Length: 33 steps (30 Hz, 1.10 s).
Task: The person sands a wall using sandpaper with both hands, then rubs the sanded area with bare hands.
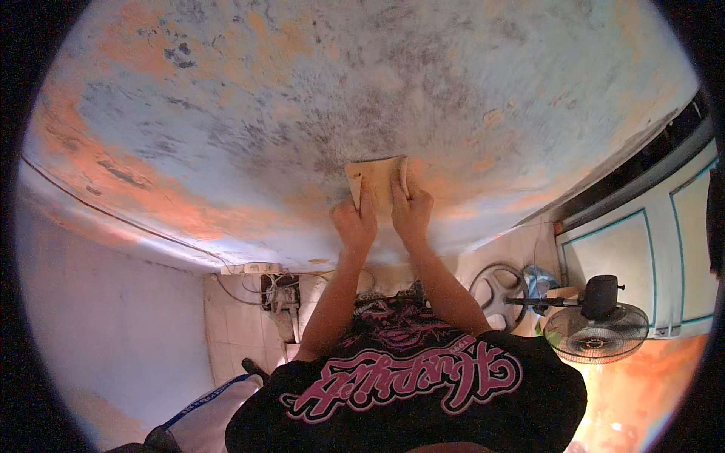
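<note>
Both hands grip a tan, flat sheet [383, 176], possibly sandpaper, and hold its top edge against a wall [272, 107]. My left hand [355, 219] pinches the sheet's left edge, thumb lying on its near face. At the right edge, which curls forward, my right hand [412, 214] has the same kind of hold. The sheet's far face is hidden. The wall's paint is worn, with pale blue-grey and orange patches and dark stains above the sheet.
A pedestal fan [595, 334] stands at the right beside a pale cabinet door [612, 255] with blue trim. A power strip [257, 268] with tangled cables sits low at left, and a cable [113, 214] runs along the wall. A white bag-like thing [212, 410] with a blue edge lies lower left.
</note>
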Each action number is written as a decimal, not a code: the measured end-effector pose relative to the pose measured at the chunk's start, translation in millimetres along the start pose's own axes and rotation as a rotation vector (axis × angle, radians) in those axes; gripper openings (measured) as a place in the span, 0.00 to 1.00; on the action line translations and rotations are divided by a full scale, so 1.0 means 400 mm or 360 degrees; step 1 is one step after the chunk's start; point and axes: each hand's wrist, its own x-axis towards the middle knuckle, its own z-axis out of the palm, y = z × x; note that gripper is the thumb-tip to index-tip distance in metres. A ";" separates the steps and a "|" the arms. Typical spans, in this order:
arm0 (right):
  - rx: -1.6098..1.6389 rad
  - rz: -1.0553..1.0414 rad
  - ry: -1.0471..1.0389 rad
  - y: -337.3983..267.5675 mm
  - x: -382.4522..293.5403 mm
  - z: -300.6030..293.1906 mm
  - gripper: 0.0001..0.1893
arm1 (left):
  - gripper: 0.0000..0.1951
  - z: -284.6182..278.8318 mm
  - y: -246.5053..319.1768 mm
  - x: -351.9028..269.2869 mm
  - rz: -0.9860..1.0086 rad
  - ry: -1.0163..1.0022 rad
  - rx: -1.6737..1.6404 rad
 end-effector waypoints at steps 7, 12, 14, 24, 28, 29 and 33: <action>-0.0601 0.0066 -0.0117 0.108 -0.059 0.022 0.25 | 0.12 0.034 -0.042 -0.042 0.0087 -0.0213 0.0251; -0.0278 -0.0050 -0.0008 0.124 -0.029 0.017 0.24 | 0.14 0.046 -0.071 -0.042 0.0335 0.0124 0.0165; -0.0101 0.0070 -0.0147 0.116 -0.020 0.013 0.23 | 0.14 0.051 -0.069 -0.036 0.0400 0.0083 0.0268; -0.0411 -0.0083 -0.0076 0.071 -0.007 -0.021 0.20 | 0.14 0.060 -0.035 -0.032 0.0263 0.0075 0.0225; -0.0039 0.0130 -0.0170 0.065 0.007 -0.033 0.18 | 0.12 0.059 -0.016 -0.009 0.0108 0.0063 -0.0078; -0.0090 0.0249 -0.0209 0.066 0.003 -0.033 0.18 | 0.12 0.056 -0.008 -0.010 0.0000 -0.0016 -0.0065; -0.0312 0.0431 -0.0209 0.081 -0.022 -0.032 0.28 | 0.14 0.042 0.019 -0.026 0.0398 0.0180 0.0155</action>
